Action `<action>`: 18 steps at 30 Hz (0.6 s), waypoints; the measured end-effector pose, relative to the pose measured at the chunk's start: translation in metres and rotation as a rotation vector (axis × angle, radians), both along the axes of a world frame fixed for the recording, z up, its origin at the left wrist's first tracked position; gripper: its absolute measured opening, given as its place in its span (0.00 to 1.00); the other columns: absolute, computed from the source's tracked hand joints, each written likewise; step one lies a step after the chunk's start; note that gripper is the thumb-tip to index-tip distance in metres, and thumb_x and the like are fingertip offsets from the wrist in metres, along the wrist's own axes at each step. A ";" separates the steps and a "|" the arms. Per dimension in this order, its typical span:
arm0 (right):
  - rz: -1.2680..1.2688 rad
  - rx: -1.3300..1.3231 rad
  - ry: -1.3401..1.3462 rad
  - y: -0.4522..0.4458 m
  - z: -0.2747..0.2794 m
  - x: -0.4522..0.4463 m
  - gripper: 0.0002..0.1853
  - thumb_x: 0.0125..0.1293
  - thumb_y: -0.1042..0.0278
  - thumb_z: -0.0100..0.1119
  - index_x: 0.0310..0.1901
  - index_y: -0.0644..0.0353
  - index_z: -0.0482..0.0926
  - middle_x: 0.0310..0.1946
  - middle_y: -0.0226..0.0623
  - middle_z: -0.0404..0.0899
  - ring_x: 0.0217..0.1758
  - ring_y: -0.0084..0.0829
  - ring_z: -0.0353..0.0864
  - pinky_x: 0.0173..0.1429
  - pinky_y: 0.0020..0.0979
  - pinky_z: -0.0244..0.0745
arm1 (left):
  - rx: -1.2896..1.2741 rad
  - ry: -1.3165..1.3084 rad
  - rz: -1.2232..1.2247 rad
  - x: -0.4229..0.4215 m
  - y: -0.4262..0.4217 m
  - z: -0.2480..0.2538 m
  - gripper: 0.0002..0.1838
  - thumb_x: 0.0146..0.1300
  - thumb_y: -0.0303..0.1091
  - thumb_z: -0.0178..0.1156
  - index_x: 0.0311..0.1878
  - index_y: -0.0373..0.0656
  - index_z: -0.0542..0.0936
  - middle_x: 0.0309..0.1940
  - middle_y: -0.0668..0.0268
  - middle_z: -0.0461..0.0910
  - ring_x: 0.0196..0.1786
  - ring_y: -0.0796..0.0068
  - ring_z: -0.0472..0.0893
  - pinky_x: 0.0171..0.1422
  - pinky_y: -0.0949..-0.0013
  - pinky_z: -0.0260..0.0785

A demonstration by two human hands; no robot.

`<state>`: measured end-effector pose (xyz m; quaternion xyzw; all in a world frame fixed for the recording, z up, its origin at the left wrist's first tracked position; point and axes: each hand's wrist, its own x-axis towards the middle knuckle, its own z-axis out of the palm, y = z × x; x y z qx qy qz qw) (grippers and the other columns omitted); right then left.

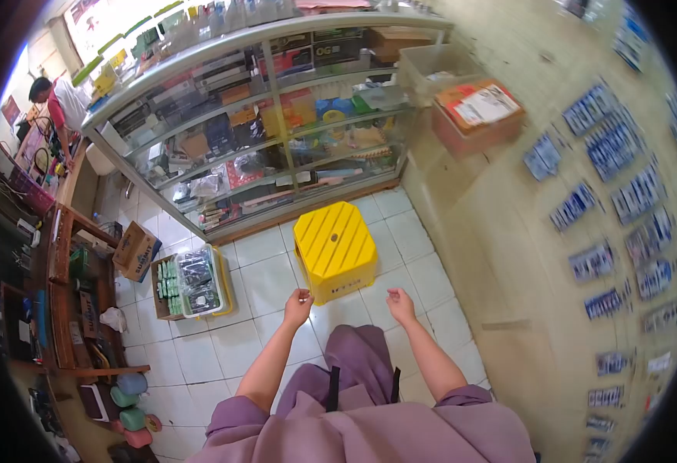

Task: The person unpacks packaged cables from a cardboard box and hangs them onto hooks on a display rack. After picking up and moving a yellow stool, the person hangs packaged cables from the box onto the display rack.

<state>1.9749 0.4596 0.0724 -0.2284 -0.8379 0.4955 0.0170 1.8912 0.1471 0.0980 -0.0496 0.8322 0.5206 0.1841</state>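
Note:
A yellow plastic stool with a ridged top stands upright on the tiled floor ahead of me. My left hand is held out by the stool's near left corner, its fingers loosely bent and apart. I cannot tell whether it touches the stool. To the right of the stool, my right hand hangs apart from it, fingers half curled and nothing visible in them.
A glass display case full of boxed goods stands behind the stool. Left on the floor are a tub of dark packets and a cardboard box. Blue-and-white packets hang on the right wall. A co-worker leans over a far-left counter.

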 end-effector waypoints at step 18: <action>-0.062 0.000 -0.304 -0.001 -0.131 -0.266 0.41 0.55 0.45 0.72 0.60 0.69 0.66 0.52 0.51 0.78 0.53 0.42 0.80 0.52 0.37 0.77 | 0.379 -0.405 0.226 -0.169 0.009 -0.195 0.36 0.58 0.48 0.69 0.61 0.31 0.70 0.51 0.54 0.80 0.52 0.63 0.80 0.57 0.64 0.72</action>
